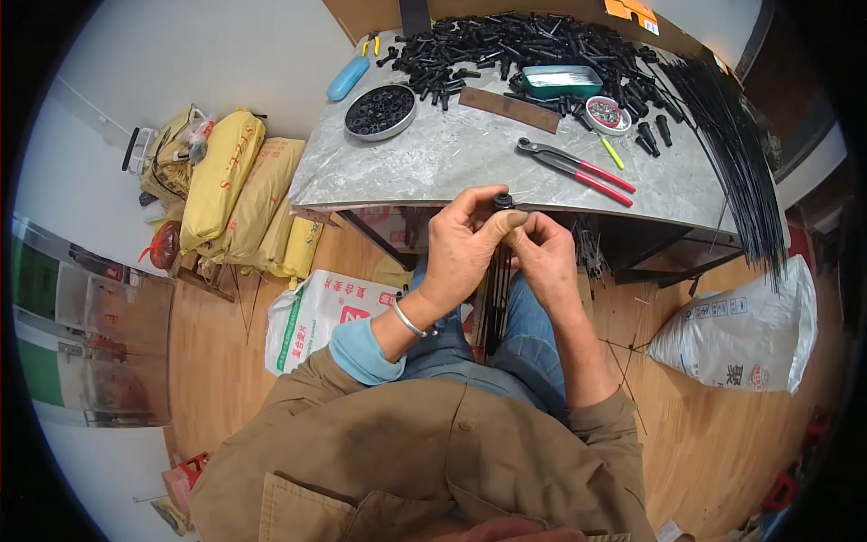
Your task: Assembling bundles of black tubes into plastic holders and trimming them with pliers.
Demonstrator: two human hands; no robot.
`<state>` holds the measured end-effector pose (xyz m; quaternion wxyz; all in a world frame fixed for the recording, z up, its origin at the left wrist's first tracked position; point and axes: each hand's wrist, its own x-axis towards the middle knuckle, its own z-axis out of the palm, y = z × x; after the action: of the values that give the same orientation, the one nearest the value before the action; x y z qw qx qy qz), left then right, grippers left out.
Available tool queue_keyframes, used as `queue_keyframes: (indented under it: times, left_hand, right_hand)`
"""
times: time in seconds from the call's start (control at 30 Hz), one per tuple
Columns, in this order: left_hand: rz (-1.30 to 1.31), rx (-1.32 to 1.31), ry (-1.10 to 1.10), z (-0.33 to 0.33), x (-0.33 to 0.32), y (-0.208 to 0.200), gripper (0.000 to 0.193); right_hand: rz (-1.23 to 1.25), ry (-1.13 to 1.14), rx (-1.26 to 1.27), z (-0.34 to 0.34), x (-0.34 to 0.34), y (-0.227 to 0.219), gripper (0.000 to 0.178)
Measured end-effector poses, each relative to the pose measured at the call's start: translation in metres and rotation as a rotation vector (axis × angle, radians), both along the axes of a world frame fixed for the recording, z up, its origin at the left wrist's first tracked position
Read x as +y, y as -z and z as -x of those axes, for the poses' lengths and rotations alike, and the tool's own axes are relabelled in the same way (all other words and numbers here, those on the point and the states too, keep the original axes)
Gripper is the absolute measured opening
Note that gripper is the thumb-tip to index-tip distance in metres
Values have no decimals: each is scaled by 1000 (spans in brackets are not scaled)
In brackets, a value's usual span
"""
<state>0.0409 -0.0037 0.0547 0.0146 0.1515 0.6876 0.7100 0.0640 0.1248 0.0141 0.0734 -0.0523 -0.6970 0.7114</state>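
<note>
My left hand, with a silver bracelet at its wrist, is closed around a small black ringed plastic fitting just in front of the table edge. The left thumb lies across it and the index finger curls behind. Close against that thumb, my right hand has its fingers pinched together; what sits between them is hidden. Below both hands, thin black rods hang down between my knees. Whether they join the fitting is covered by my fingers. Red-handled pincers lie on the table beyond the right hand.
The grey table bears a heap of black plastic fittings, a dish of black rings, a brown strip, a green tin and a small dish. Black rods overhang its right edge. Sacks stand left; a white bag, right.
</note>
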Motion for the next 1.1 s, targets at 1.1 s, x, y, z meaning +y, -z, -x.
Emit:
queue_keyframes:
  times: [1.1]
  left_hand:
    - [404, 234, 111, 0, -33, -23, 24]
  right_hand:
    - [46, 22, -2, -16, -26, -15, 24]
